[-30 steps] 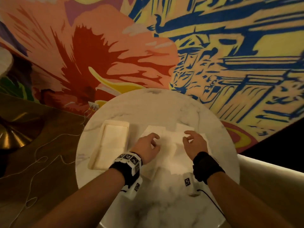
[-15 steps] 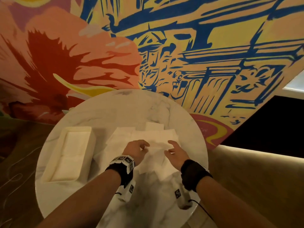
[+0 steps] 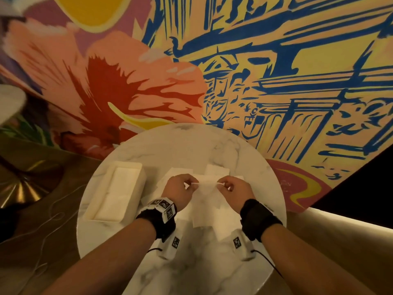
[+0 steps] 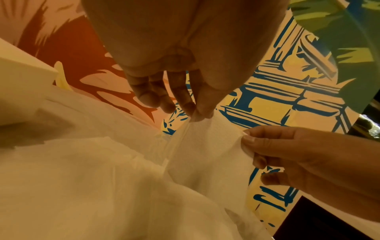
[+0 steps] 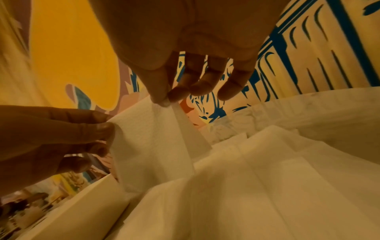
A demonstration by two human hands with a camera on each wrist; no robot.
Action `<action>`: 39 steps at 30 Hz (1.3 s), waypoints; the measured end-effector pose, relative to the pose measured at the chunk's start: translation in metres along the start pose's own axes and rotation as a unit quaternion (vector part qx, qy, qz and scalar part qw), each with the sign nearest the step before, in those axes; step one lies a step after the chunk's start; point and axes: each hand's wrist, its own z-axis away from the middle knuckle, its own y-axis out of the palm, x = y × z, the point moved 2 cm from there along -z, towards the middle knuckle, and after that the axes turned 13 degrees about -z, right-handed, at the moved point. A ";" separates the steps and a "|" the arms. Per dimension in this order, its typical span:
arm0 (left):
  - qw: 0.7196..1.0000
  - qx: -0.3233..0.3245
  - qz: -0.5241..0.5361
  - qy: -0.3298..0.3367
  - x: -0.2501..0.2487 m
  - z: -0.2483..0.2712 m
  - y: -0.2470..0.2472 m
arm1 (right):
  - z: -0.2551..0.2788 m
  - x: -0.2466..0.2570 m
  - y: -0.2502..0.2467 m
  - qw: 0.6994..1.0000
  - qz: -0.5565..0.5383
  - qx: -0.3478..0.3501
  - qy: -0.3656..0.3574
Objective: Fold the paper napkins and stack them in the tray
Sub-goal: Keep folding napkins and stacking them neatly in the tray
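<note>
**Napkin lifted by two corners over the marble table**

We see the left hand (image 3: 178, 191) and the right hand (image 3: 235, 189) each pinching an upper corner of one white paper napkin (image 3: 207, 188) between thumb and forefinger; the remaining fingers curl loosely. The sheet hangs taut between the fingertips (image 4: 202, 112) and drapes down toward us, raised off the loose napkins (image 3: 212, 218) spread at the middle of the round marble table (image 3: 191, 145). From the right wrist, the thumb and forefinger (image 5: 162, 99) close on the sheet's top edge. The white tray (image 3: 136, 167), with folded napkins inside, sits near the table's left edge, just beside the pile.
</note>
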 end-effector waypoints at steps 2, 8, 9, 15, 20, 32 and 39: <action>1.000 -0.004 -0.025 0.011 0.006 0.002 -0.005 | -0.001 0.006 0.004 0.999 0.023 0.007 -0.031; 0.996 0.061 -0.039 0.051 0.001 0.011 -0.025 | -0.001 0.029 0.024 0.998 -0.012 0.061 -0.030; 0.995 0.070 -0.047 0.059 -0.001 0.012 -0.029 | -0.001 0.034 0.027 0.997 -0.019 0.072 -0.026; 0.992 0.060 -0.074 0.086 0.003 0.007 -0.051 | 0.001 0.058 0.038 0.988 -0.131 0.077 -0.012; 0.994 0.056 -0.046 0.087 0.013 0.005 -0.066 | -0.001 0.072 0.048 0.986 -0.152 0.066 -0.010; 0.996 0.056 -0.026 0.070 0.042 0.005 -0.090 | -0.004 0.092 0.078 0.982 -0.170 0.079 -0.006; 0.995 0.046 -0.042 0.080 0.045 0.005 -0.093 | -0.003 0.095 0.087 0.985 -0.154 0.083 -0.003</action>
